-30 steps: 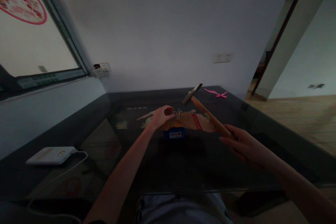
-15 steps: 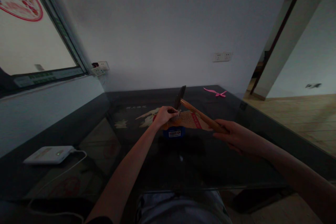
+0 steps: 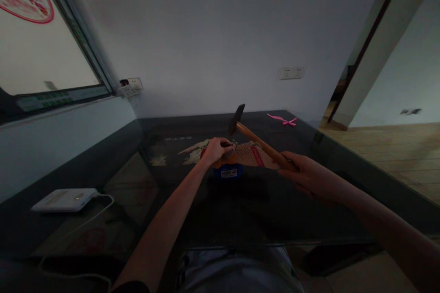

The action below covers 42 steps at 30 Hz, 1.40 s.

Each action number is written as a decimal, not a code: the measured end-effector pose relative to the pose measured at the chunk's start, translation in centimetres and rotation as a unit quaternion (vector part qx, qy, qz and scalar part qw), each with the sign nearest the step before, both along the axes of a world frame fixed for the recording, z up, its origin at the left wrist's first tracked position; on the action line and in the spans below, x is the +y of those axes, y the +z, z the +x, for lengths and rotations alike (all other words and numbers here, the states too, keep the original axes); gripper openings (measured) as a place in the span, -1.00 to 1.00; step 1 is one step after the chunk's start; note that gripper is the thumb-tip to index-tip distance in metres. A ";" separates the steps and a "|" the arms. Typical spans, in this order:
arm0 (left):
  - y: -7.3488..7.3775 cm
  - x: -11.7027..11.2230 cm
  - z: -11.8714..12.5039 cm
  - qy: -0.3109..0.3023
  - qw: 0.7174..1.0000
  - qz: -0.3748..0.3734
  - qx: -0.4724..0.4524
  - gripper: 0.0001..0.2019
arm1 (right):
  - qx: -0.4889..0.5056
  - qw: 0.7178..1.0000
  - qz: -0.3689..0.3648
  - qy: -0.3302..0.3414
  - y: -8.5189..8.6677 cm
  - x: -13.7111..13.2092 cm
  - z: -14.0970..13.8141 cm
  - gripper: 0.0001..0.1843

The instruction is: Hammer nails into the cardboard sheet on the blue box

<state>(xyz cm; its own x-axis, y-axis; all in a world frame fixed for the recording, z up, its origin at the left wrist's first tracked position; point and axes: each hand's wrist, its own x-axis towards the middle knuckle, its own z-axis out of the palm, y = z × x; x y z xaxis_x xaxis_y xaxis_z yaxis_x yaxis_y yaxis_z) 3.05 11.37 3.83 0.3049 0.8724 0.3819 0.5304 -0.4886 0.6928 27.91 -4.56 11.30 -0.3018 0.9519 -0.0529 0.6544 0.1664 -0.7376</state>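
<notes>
Judged mid-work — right hand [image 3: 304,171] grips hammer [image 3: 259,141], head aloft; left hand [image 3: 215,151] narrowed over speckled piece [image 3: 243,156], cannot tell whether holding anything — pin-like bits [image 3: 234,143] there not flush.

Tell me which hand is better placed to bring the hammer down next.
The right hand, most likely: it grips the hammer by its wooden handle, and the hammer head appears near the left hand. The left hand looks less suited, being busy at the dotted tan piece over the blue object.
</notes>
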 end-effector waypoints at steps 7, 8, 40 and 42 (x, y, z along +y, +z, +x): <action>0.7 -1.1 -0.7 -0.004 0.999 0.014 -0.029 -0.75 | -0.016 1.000 0.008 0.017 -0.4 0.2 -0.1 -0.70; 0.8 -1.3 -0.8 -0.001 1.000 0.015 -0.028 -0.75 | -0.020 1.000 0.012 0.014 -0.3 0.2 -0.2 -0.71; 0.4 -0.9 -0.1 0.014 1.000 -0.010 -0.020 -0.87 | -0.082 0.992 0.092 0.012 0.4 -0.2 -0.8 -0.77; 0.3 -0.8 -0.2 0.016 1.000 -0.011 -0.011 -0.84 | -0.081 0.992 0.090 0.020 0.2 0.0 -0.8 -0.77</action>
